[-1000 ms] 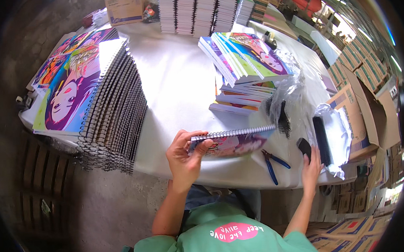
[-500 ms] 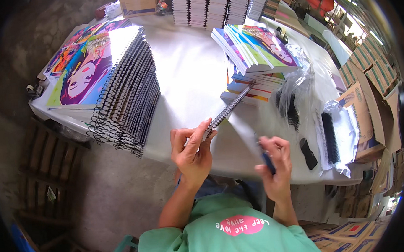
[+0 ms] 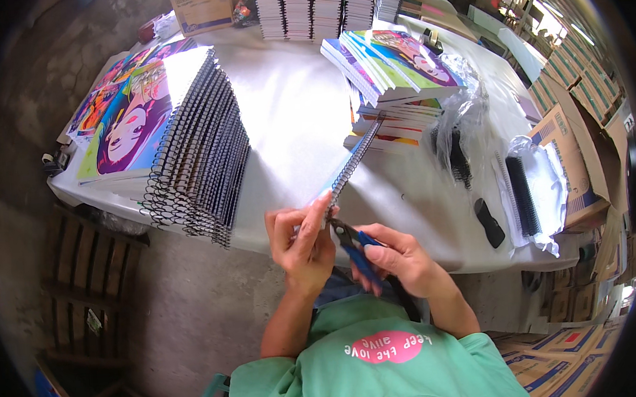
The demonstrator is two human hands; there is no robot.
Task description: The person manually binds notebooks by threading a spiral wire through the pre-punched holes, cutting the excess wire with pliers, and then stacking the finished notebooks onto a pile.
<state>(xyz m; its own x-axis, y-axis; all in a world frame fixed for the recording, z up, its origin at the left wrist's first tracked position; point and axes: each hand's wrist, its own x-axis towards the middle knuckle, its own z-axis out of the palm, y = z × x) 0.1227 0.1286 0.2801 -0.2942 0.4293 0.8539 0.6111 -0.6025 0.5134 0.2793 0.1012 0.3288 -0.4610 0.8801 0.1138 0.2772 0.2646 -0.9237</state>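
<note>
My left hand is closed round the near end of a spiral-bound notebook. The notebook is edge-on, its dark coil running up and away toward a stack of books. My right hand grips blue-handled pliers. Their dark jaws are at the coil's near end, beside my left fingertips; whether they bite on the wire is too small to tell. To the left stands a tall pile of spiral notebooks with colourful portrait covers. Loose books, their coils not visible, are stacked beyond the held notebook.
Along the white table's right side lie a crumpled plastic bag, a black curved object and a bundle of black coils on white wrapping. An open carton stands at the right edge. More bound books line the back.
My right hand has moved left and brought the pliers to the near end of the notebook's coil. My left hand keeps its hold, the notebook tilted slightly more upright in view.
</note>
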